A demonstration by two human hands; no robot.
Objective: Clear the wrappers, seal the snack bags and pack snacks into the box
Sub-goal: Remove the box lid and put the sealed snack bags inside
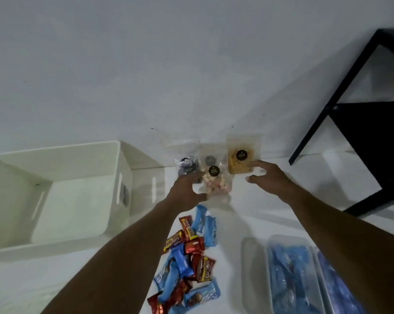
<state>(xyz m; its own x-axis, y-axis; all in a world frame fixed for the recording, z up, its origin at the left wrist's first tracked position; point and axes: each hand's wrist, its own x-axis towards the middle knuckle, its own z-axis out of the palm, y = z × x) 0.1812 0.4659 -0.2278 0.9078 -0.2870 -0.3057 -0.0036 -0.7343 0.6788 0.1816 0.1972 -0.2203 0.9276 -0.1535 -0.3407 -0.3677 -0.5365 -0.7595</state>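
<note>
Snack bags, three of them, lean in a row against the white wall at the middle of the frame: a clear bag of dark round pieces (187,165) on the left, a bag of pale pink-and-white bits (216,183) in the centre, and a bag of tan chips (240,163) on the right. Each carries a round black sticker; its writing is too small to read. Your left hand (187,189) reaches in with its grip spread, fingers over the dark bag and thumb by the lower edge of the centre bag, closed on nothing I can make out. Your right hand (270,175) hovers just right of the chip bag, its grip also spread, forefinger near the bag's corner. One white box (114,177) stands empty at the left of the frame. Below your left hand lies a heap of wrapped bars (187,257) on the white bench (259,211), red and blue, too overlapped to count; the red ones read "beng-beng". At the lower right sit two clear lidded tubs (289,275) holding blue packets. A black metal frame (341,100) stands at the upper right.
</note>
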